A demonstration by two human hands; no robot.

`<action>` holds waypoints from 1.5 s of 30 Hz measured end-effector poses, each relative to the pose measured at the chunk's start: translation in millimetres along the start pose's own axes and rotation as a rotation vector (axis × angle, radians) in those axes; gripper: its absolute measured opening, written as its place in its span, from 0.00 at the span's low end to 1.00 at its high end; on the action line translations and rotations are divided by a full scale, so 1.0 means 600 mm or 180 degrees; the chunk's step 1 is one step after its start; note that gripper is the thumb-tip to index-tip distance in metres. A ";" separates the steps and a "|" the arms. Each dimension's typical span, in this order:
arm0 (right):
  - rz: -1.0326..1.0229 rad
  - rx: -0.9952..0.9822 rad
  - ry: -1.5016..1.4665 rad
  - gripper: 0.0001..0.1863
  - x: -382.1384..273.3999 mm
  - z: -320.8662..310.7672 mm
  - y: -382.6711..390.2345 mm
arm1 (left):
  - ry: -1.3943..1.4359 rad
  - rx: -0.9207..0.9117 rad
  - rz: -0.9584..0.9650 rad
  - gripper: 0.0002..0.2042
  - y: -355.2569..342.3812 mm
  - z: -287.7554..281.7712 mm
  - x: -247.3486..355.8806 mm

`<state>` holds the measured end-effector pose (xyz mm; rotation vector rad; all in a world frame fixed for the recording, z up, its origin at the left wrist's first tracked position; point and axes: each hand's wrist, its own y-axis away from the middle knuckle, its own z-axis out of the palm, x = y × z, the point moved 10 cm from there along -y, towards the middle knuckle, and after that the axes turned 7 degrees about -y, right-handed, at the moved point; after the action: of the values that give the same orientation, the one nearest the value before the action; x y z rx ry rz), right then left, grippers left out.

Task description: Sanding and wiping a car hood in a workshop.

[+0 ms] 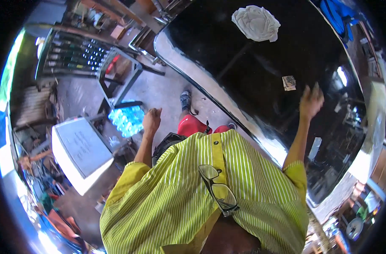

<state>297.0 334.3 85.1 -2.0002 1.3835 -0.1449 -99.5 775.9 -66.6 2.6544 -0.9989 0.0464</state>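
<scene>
My right hand (311,99) is open, fingers apart and slightly bent, over a glossy black tabletop (261,76), just right of a small square of worn, mottled paper or sheet (288,83). A crumpled off-white cloth (255,23) lies at the top of that surface, and a pale strip (315,148) lies near my right forearm. My left hand (152,120) hangs off the table with curled fingers; whether they hold anything is hidden. It is nearest a pack of blue-tinted plastic bottles (125,118).
A dark slatted chair (72,53) stands at upper left, a white box (80,148) at lower left. The table's pale-banded edge (201,93) runs beside my legs (188,125). Blue fabric (337,15) is at upper right, assorted clutter around the rim. Glasses (216,188) hang on my shirt.
</scene>
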 end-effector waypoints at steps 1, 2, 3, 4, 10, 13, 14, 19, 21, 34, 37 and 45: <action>-0.0006 -0.0217 -0.0084 0.25 -0.041 0.047 -0.019 | 0.0184 0.0045 -0.0006 0.15 -0.021 -0.006 -0.022; -0.0226 -0.0183 -0.0160 0.26 -0.092 0.087 -0.041 | 0.0362 -0.0054 -0.0043 0.13 -0.055 -0.009 -0.045; 0.0032 -0.0396 -0.0249 0.29 -0.114 0.142 -0.065 | 0.0486 0.0114 0.0087 0.11 -0.089 -0.028 -0.060; -0.0034 -0.0343 -0.0297 0.32 -0.146 0.182 -0.089 | 0.0622 -0.0009 0.0130 0.08 -0.115 -0.028 -0.074; 0.0516 -0.1093 0.0262 0.40 -0.213 0.422 -0.157 | 0.1244 -0.0195 0.0448 0.09 -0.222 -0.087 -0.194; -0.0183 -0.0541 -0.0485 0.27 -0.390 0.411 -0.120 | 0.1121 -0.0590 -0.0064 0.09 -0.236 -0.065 -0.273; -0.0316 -0.0665 -0.0606 0.21 -0.471 0.413 -0.081 | 0.0985 -0.0777 -0.0137 0.11 -0.237 -0.054 -0.288; -0.1972 -0.1431 -0.1322 0.11 -0.831 0.310 0.161 | 0.1011 -0.1397 0.0070 0.15 -0.237 -0.007 -0.287; -0.1626 -0.1571 -0.2203 0.14 -0.800 0.275 0.153 | 0.1064 -0.1216 -0.0002 0.15 -0.233 -0.014 -0.293; -0.0409 -0.1174 -0.1849 0.19 -0.565 0.369 0.034 | 0.0892 -0.1496 -0.0577 0.17 -0.145 0.023 -0.369; -0.1800 -0.2251 -0.3631 0.19 -0.798 0.272 0.260 | 0.1638 -0.1552 -0.0856 0.14 -0.195 0.013 -0.363; 0.0768 -0.1521 -0.2072 0.13 -0.307 0.123 0.109 | 0.2273 -0.0264 -0.0103 0.16 -0.472 -0.145 -0.131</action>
<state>201.0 514.8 42.5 -1.9491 1.2677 0.9410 31.5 1053.1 -70.7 2.2793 -0.6862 0.8536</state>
